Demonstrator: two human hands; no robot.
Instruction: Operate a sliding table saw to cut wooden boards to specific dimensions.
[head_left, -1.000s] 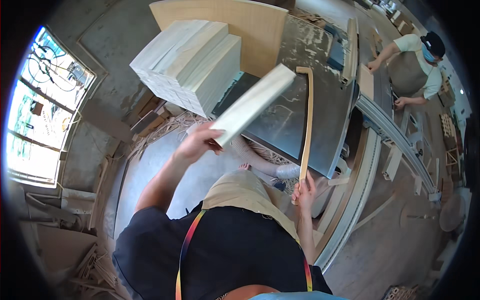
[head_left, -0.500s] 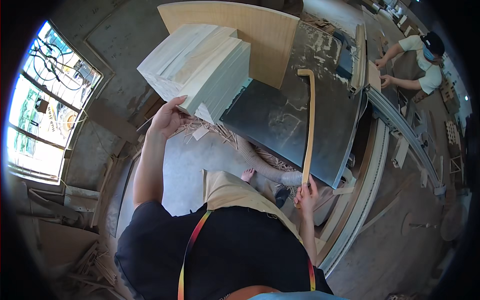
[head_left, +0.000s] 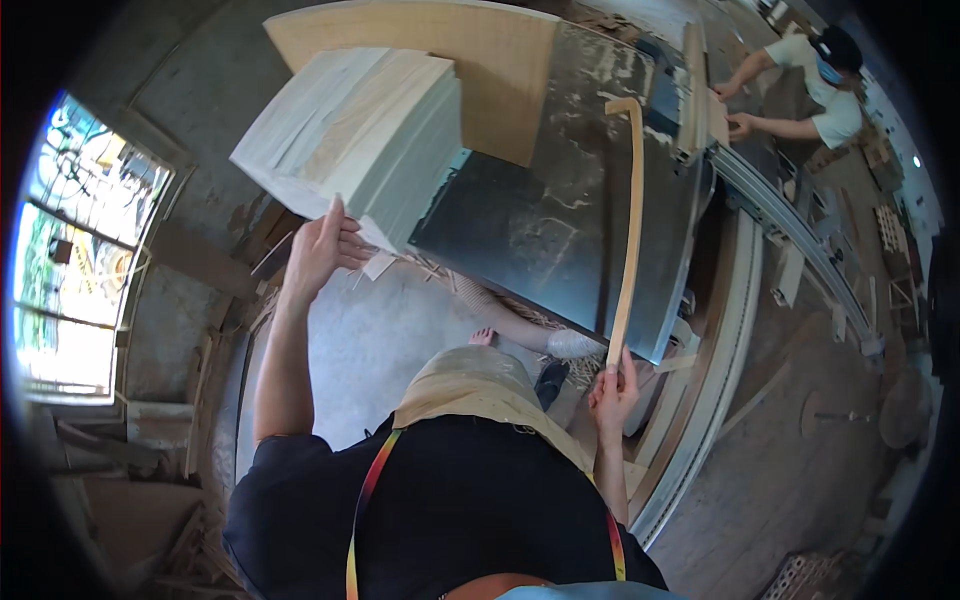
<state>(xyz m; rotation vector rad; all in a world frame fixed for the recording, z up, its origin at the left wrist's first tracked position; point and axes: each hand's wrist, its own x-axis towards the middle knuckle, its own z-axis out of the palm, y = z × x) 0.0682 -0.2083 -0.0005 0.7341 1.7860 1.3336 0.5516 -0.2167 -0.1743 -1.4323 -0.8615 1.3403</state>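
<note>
A tall stack of pale wooden boards (head_left: pixel 340 130) stands on the left end of the dark machine table (head_left: pixel 530 240). At the stack's near edge is my left hand (head_left: pixel 325 247), its fingers stretched out and touching or almost touching the boards; it grips nothing I can see. My right hand (head_left: pixel 612 395) is closed round the near end of a long, thin wooden stick (head_left: pixel 632 230). The stick reaches away over the right part of the table and ends in a short hooked piece pointing left.
Behind the stack stands a wide upright wooden panel (head_left: pixel 500 80). A ridged hose (head_left: pixel 510 325) and wood offcuts lie below the table's near edge. Along the right runs a long metal rail (head_left: pixel 735 340). A co-worker (head_left: pixel 815 95) handles a board at far right.
The view has shifted, so the stack and table sit farther left. My left fingers have straightened along the stack's near edge. The stick's hooked end has swung slightly right.
</note>
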